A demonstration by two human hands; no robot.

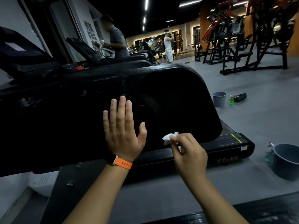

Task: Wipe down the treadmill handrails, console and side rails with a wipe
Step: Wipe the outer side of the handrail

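A broad black treadmill handrail arm [169,88] runs across the middle of the head view, its top edge speckled with wet drops. My left hand [122,130], with an orange-strapped watch on the wrist, lies flat with straight fingers against the arm's side. To its right, my right hand [188,152] pinches a small crumpled white wipe [169,137] against the lower edge of the same arm. The console [24,50] with its dark screen sits at the upper left. Below the arm lies the black side rail [226,143] of the deck.
A grey bucket [286,160] stands on the floor at the right, another grey bucket [219,99] and a green spray bottle [232,100] farther back. More treadmills line up behind, one with a person [115,41] at it. Weight machines [242,46] fill the far right.
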